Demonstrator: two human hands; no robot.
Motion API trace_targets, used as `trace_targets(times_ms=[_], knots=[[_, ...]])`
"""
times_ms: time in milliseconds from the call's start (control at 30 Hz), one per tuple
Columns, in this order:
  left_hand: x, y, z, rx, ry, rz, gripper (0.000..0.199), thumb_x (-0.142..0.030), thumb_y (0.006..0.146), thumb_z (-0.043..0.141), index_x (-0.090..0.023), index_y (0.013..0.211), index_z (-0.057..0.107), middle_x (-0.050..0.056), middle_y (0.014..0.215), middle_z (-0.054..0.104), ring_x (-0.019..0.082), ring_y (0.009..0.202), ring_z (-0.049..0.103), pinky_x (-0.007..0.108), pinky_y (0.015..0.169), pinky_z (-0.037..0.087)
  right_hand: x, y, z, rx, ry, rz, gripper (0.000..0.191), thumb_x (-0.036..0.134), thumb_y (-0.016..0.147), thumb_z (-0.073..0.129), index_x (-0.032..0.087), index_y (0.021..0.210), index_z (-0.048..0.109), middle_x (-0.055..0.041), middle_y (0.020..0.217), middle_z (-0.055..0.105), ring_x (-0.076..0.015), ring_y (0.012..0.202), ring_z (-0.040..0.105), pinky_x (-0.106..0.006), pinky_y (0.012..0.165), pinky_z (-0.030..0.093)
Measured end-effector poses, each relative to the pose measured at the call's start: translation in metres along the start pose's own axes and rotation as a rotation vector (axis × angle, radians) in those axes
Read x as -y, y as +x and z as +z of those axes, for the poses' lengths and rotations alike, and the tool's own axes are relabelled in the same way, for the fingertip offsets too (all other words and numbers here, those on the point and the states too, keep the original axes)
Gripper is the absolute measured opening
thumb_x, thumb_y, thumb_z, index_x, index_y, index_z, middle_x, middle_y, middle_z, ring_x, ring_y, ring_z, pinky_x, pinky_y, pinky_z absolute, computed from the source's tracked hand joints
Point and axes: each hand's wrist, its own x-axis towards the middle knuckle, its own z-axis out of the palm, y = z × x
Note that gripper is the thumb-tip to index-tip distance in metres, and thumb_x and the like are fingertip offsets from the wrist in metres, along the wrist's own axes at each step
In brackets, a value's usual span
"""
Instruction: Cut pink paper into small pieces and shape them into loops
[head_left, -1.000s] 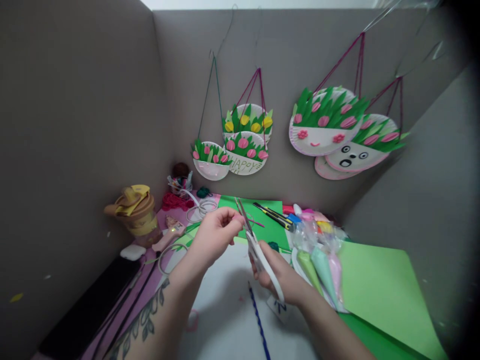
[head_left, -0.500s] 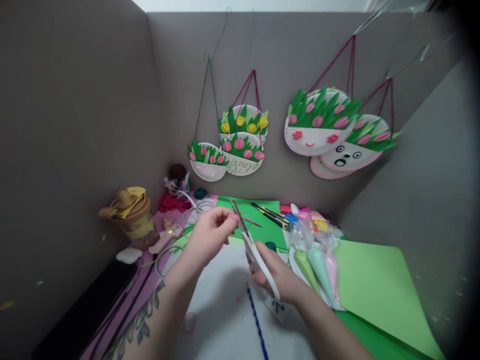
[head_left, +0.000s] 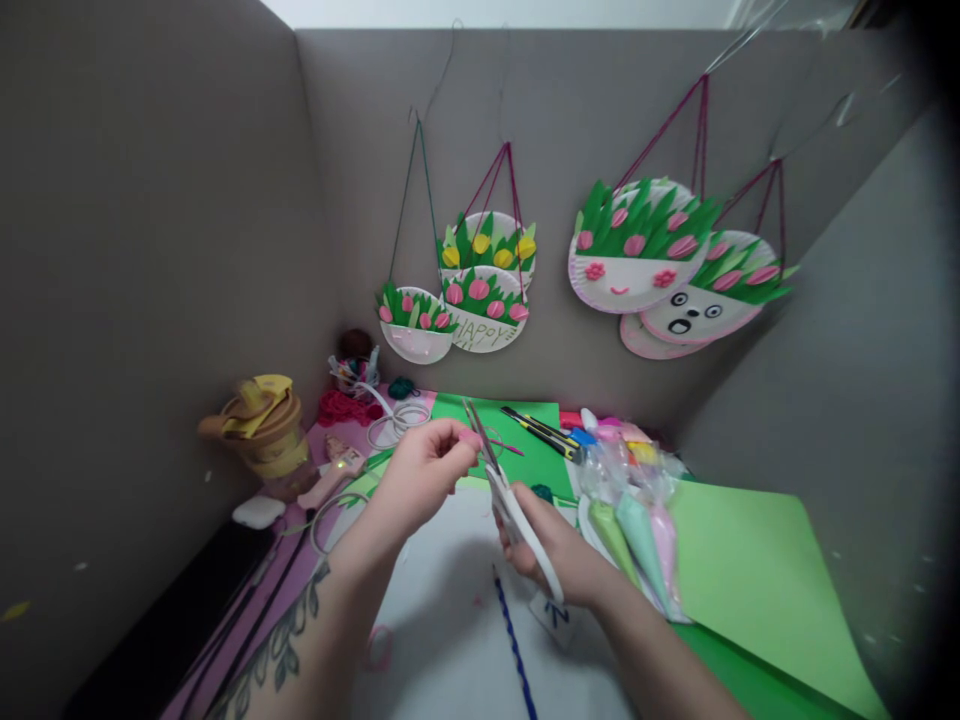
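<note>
My left hand [head_left: 424, 465] pinches a small piece of pink paper [head_left: 472, 438] between thumb and forefinger. My right hand [head_left: 544, 540] is wrapped round white-handled scissors [head_left: 517, 520], whose narrow blades point up and away from me, right beside the pink piece. Whether the blades touch the paper I cannot tell. Below the hands lies a white sheet [head_left: 442, 590] with a dark blue pencil [head_left: 513, 645] on it. A pink paper ring-shaped scrap [head_left: 380, 647] rests at the sheet's left, and a tiny pink snippet is near the middle.
Utility knives [head_left: 541, 433] lie on green paper [head_left: 450, 408] at the back. Right of them are bagged coloured clay [head_left: 634, 530] and a light green sheet [head_left: 757, 560]. A lidded cup [head_left: 266, 440] stands left. Decorated paper-plate baskets [head_left: 645, 280] hang on the grey wall.
The pink paper in my left fingers shows a little more beside the blades. My left hand has shifted very slightly to the right; the scissors are nearly still.
</note>
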Motion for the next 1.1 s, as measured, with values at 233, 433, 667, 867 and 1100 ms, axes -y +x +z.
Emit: trace_targets(times_ms=[233, 433, 667, 867, 1100], knots=[[0.001, 0.0, -0.003, 0.019, 0.017, -0.036, 0.017, -0.032, 0.079, 0.055, -0.017, 0.071, 0.054, -0.006, 0.055, 0.041, 0.006, 0.045, 0.036, 0.017, 0.041, 0.028, 0.006, -0.001, -0.002, 0.005, -0.014, 0.013, 0.026, 0.023, 0.065, 0.06, 0.021, 0.082, 0.04, 0.0025, 0.074, 0.048, -0.0126, 0.064, 0.043, -0.025, 0.057, 0.035], [0.001, -0.001, -0.004, 0.022, 0.03, -0.039, 0.021, -0.036, 0.08, 0.055, -0.017, 0.07, 0.053, -0.006, 0.055, 0.042, 0.007, 0.044, 0.037, 0.018, 0.041, 0.028, 0.008, -0.002, -0.005, 0.02, 0.018, -0.015, 0.028, 0.026, 0.068, 0.065, 0.021, 0.08, 0.04, 0.0029, 0.07, 0.051, -0.0131, 0.062, 0.046, -0.025, 0.057, 0.037], [0.002, 0.0, -0.009, 0.0, 0.016, 0.003, 0.023, -0.037, 0.082, 0.054, -0.017, 0.069, 0.051, -0.007, 0.055, 0.04, 0.006, 0.046, 0.033, 0.017, 0.043, 0.026, 0.009, 0.0, -0.006, -0.026, -0.045, 0.019, 0.03, 0.031, 0.065, 0.069, 0.021, 0.074, 0.042, 0.0035, 0.067, 0.051, -0.0128, 0.061, 0.044, -0.024, 0.054, 0.036], [0.001, 0.0, -0.011, -0.004, 0.016, 0.004, 0.024, -0.038, 0.082, 0.055, -0.018, 0.07, 0.052, -0.007, 0.054, 0.038, 0.006, 0.046, 0.03, 0.017, 0.044, 0.024, 0.012, 0.001, -0.007, -0.036, 0.037, 0.041, 0.034, 0.04, 0.064, 0.068, 0.022, 0.073, 0.04, 0.004, 0.064, 0.049, -0.0122, 0.058, 0.043, -0.024, 0.052, 0.035], [0.001, 0.0, -0.011, 0.017, 0.024, 0.005, 0.023, -0.036, 0.081, 0.055, -0.017, 0.069, 0.052, -0.007, 0.054, 0.035, 0.006, 0.047, 0.028, 0.018, 0.044, 0.021, 0.011, -0.002, -0.005, 0.057, 0.098, 0.038, 0.035, 0.034, 0.064, 0.068, 0.021, 0.082, 0.04, 0.0043, 0.069, 0.051, -0.0113, 0.059, 0.046, -0.024, 0.054, 0.038]])
